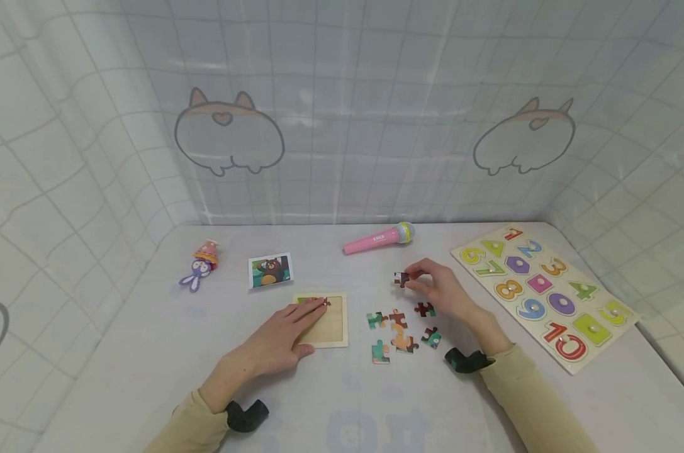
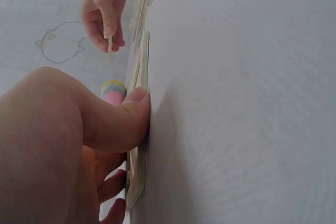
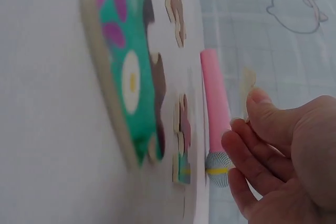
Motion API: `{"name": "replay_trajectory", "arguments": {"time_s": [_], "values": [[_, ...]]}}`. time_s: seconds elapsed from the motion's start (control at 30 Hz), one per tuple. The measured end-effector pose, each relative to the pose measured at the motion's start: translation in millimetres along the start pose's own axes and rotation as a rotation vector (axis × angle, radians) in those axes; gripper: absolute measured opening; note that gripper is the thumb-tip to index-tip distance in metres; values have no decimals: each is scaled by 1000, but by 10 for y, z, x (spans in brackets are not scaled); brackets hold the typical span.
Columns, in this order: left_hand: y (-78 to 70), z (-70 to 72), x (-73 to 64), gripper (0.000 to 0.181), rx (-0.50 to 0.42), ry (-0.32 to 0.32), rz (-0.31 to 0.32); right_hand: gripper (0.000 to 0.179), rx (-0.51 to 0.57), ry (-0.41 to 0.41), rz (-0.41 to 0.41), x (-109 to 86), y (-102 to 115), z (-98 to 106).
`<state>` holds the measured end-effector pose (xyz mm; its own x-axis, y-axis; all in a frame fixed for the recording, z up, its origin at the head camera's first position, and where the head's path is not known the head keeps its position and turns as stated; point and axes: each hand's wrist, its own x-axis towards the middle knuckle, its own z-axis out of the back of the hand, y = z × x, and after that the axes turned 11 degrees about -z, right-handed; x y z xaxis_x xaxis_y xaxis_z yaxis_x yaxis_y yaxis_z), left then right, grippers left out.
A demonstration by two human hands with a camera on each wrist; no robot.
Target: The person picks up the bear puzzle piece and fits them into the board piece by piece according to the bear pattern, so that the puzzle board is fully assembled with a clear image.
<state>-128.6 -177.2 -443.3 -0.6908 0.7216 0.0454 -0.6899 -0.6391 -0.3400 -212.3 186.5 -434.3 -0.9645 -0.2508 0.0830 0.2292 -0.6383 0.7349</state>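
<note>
My left hand (image 1: 276, 340) rests over the left side of a square wooden puzzle tray (image 1: 336, 327). Its fingers lie fairly straight across the tray, and the thumb touches the near edge. Some puzzle pieces (image 1: 326, 302) sit along the tray's far side, partly hidden under the fingers. Between thumb and fingertips, my right hand (image 1: 440, 290) pinches a dark brown and white puzzle piece (image 1: 400, 279), lifted above the table. Several loose puzzle pieces (image 1: 381, 352) in green, brown and orange lie between the tray and the right forearm; one (image 3: 128, 77) looms close in the right wrist view.
A picture card (image 1: 270, 270) showing a bear stands beyond the tray. Behind the pieces lies a pink toy microphone (image 1: 378, 240). At the right is a number-and-shape board (image 1: 545, 292). A purple and pink toy figure (image 1: 200, 267) lies far left. Tile-patterned curtains (image 1: 342, 126) enclose the table.
</note>
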Motion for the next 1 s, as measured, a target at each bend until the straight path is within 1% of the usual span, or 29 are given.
{"name": "replay_trajectory", "arguments": {"time_s": [0.2,0.27,0.43,0.5,0.73,0.87,1.0], "values": [[-18,14,-1,73,-12,10,1,24,-3,-5,41,-29,83,-38],[-22,19,-2,73,-11,9,-2,26,-9,-2,66,-39,111,-53],[-25,20,-1,73,-10,3,1,37,-20,31,103,-56,169,-105],[-28,16,3,73,-13,2,5,38,-30,47,111,-61,189,-131],[-23,-19,21,73,-9,4,8,34,-45,85,153,-84,282,-246],[-14,-16,9,72,-8,-6,14,29,-45,120,188,-63,362,-322],[-3,-16,2,72,-5,-5,19,27,-57,130,203,-43,437,-395]]}}
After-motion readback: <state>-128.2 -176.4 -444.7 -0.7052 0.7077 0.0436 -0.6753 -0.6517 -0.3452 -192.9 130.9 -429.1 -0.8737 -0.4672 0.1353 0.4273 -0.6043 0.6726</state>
